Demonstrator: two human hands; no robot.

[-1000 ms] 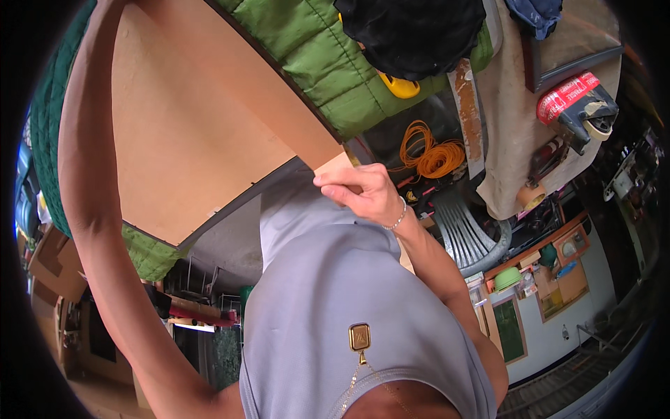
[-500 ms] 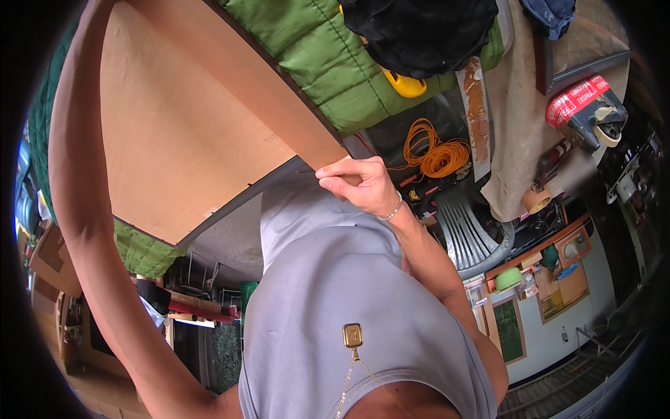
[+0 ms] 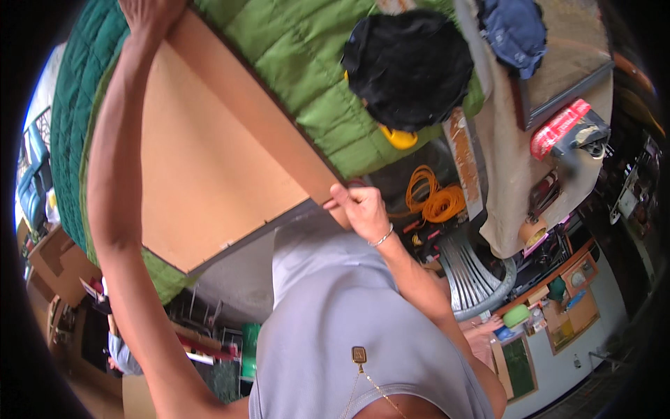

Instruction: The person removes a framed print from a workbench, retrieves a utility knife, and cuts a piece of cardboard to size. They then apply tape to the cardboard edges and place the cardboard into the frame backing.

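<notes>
A large framed board (image 3: 209, 174) with a tan back and dark frame edges lies on a green quilted blanket (image 3: 293, 105). Along its right edge runs a wide brown strip (image 3: 258, 115) that looks like paper tape. My right hand (image 3: 364, 213) is closed at the near corner, thumb raised along the strip's end and fingers curled under it. At the strip's far end is my left hand (image 3: 155, 17), arm stretched out; the picture's upper edge cuts off its fingertips.
On the blanket's right sit a black cloth bundle (image 3: 412, 70) and something yellow (image 3: 399, 137). Beyond are a coil of orange cord (image 3: 443, 202), a grey plastic chair (image 3: 474, 272) and a red-and-black tape dispenser (image 3: 569, 133). A person's sleeve (image 3: 124, 355) shows at lower left, another hand (image 3: 486, 325) at right.
The view has shifted, so the board sits lower and my left hand has come into the picture. My right thumb has lifted at the strip's end. Other people now show behind.
</notes>
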